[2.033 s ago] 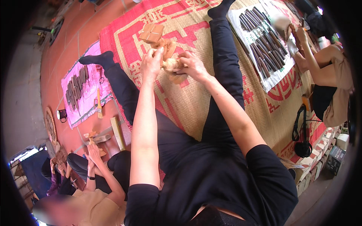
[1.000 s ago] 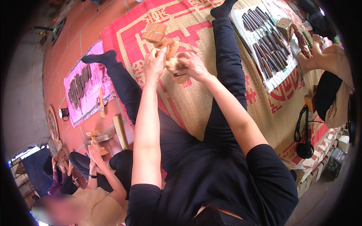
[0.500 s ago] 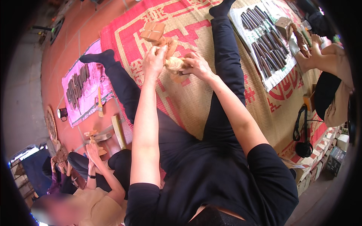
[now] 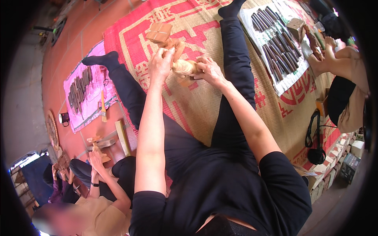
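A pale carved wooden figure (image 4: pixel 183 67) is held out over the mat between my outstretched legs. The fingers of my left hand (image 4: pixel 159 66) are closed on its left side. My right hand (image 4: pixel 210 72) grips the other side, thumb and fingers curled in. Beneath the right fingers a small dark patch shows, too small to make out. Just beyond the left hand, a reddish-brown wooden block (image 4: pixel 159 33) with pale lines across it adjoins more carved wood (image 4: pixel 177 47); whether this joins the pale figure I cannot tell.
A white cloth (image 4: pixel 281 87) at the right carries rows of dark chisel-like tools (image 4: pixel 279 51). More lie on a pink cloth (image 4: pixel 78 125) at the left, near a brush (image 4: pixel 103 112) and a mug (image 4: pixel 64 118). Other people work with wood at lower left; another person sits at right.
My right hand has shifted slightly against the carved figure, its fingers a little more bunched. My left hand stays in about the same place.
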Demonstrator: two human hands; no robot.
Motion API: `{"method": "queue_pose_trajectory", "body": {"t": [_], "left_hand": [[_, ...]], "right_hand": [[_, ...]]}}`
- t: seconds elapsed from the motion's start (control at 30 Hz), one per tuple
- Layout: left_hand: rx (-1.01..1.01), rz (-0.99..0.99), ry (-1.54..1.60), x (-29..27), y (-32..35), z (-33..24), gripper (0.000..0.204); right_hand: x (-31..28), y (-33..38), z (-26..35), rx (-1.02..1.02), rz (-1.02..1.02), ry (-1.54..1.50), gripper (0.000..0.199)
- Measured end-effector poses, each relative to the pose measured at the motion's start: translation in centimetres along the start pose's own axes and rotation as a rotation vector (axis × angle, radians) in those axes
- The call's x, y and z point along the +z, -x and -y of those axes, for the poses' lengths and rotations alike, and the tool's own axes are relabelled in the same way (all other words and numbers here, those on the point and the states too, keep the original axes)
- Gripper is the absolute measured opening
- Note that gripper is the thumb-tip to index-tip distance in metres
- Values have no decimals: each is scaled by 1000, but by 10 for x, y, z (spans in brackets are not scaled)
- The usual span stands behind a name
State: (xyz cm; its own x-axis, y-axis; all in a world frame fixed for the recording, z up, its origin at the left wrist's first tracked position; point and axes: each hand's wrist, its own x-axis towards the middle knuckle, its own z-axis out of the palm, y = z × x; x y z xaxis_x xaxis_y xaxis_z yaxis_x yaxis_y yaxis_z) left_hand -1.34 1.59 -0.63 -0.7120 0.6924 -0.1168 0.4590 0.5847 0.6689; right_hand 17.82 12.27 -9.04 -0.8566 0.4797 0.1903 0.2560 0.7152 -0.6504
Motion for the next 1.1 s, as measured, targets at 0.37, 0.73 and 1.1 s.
{"method": "queue_pose_trajectory", "body": {"t": [0.37, 0.73, 1.1], "left_hand": [[-29, 13, -21, -3, 3, -5, 54], [-13, 15, 41, -2, -1, 9, 53], [-48, 20, 48, -3, -5, 14, 55]], "right_hand": [[-1, -8, 4, 2, 21, -45, 32], [0, -2, 4, 119, -13, -81, 28], [21, -6, 1, 165, -219, -249, 33]]}}
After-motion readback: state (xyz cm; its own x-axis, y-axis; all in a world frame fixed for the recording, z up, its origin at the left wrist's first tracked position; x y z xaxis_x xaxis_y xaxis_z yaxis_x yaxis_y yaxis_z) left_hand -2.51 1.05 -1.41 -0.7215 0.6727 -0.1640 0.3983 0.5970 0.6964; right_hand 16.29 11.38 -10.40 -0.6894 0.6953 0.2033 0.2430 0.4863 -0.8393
